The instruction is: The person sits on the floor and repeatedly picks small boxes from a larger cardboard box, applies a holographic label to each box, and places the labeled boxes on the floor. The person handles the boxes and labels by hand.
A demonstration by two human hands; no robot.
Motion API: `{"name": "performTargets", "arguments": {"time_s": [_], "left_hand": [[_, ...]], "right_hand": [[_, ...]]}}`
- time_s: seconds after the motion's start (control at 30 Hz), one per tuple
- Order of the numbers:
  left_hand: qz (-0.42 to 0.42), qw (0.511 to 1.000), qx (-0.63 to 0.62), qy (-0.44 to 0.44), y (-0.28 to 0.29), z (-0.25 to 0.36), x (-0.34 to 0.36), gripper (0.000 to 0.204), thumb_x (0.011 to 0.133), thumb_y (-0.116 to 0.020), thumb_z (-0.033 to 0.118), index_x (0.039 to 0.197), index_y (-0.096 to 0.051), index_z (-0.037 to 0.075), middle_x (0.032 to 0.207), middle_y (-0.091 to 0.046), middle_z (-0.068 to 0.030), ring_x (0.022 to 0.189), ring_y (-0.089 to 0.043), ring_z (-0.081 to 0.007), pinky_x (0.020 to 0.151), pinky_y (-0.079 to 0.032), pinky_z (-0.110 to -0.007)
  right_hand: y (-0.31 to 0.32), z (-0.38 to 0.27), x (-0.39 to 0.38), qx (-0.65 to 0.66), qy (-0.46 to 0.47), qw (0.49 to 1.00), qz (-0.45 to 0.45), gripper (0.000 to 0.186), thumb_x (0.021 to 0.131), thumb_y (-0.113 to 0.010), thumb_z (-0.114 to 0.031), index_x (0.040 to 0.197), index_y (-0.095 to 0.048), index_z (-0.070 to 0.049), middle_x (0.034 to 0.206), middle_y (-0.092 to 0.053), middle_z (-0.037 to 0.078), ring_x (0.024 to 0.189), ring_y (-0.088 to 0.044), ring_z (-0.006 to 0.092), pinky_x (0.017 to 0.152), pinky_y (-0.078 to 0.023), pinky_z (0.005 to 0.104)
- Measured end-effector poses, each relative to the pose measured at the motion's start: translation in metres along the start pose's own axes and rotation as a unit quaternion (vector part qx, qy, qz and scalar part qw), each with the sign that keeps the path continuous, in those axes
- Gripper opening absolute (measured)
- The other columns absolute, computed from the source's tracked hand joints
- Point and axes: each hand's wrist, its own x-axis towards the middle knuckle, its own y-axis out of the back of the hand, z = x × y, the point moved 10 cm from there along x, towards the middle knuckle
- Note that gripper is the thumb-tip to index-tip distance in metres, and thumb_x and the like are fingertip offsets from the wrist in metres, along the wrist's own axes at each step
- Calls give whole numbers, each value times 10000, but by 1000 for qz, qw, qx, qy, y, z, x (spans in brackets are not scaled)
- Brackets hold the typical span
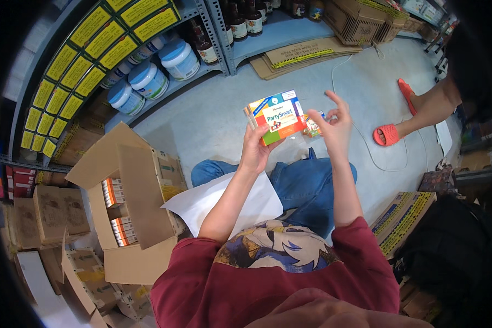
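My left hand [256, 148] holds a small multicoloured carton [279, 116], its front panel facing up. The thumb rests on the carton's lower left corner, and the fingers go out of sight beneath. Just right of the carton is my right hand [337, 131], open, with thumb and index finger spread apart. A small colourful packet [313, 127] shows behind the right thumb; whether it touches that hand I cannot tell. Across my jeans lies a white sheet of paper [224, 201]. An open cardboard box [139, 164] at my left contains several orange-and-white small cartons [113, 192].
Shelves at the far left hold yellow-labelled boxes [87, 54], blue-lidded tubs [147, 79] and dark bottles [251, 22]. Flattened cardboard [290, 57] lies by the shelf. Another person's foot in a red slipper [386, 135] is at right, near a thin cable [366, 150]. A dark bag [448, 240] sits at lower right.
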Motion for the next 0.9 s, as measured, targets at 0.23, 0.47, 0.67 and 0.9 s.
{"name": "performTargets", "arguments": {"time_s": [0.23, 0.47, 0.67, 0.9], "left_hand": [[11, 999, -18, -26, -4, -2, 12, 502, 851, -607, 237, 1271, -362, 113, 1213, -523, -92, 1095, -562, -204, 871, -521, -367], [28, 998, -28, -39, -2, -1, 8, 466, 862, -602, 232, 1249, -379, 100, 1188, -532, -96, 1067, -574, -188, 843, -533, -341], [34, 998, -25, -49, 5, -1, 7, 474, 858, -618, 215, 1248, -380, 88, 1184, -529, -99, 1049, -578, -184, 824, -537, -334], [76, 995, -12, -60, 22, -7, 6, 478, 852, -630, 188, 1247, -386, 77, 1167, -539, -94, 1021, -582, -176, 803, -530, -315]], "right_hand": [[-70, 5, -36, 375, -199, 893, -149, 481, 730, -725, 24, 1141, -476, 4, 840, -677, 80, 632, -533, 50, 651, -434, 187], [-70, 12, -31, 341, -155, 920, -113, 489, 708, -740, 46, 1041, -392, -34, 761, -672, 70, 554, -435, -15, 521, -342, 127], [-74, 12, -32, 324, -156, 926, -116, 511, 700, -745, 41, 1050, -381, -33, 747, -666, 65, 528, -417, -15, 497, -332, 131], [-65, -1, -38, 110, -63, 991, -44, 548, 630, -792, -61, 1034, -422, -35, 790, -645, 36, 456, -398, 12, 427, -317, 164]]}}
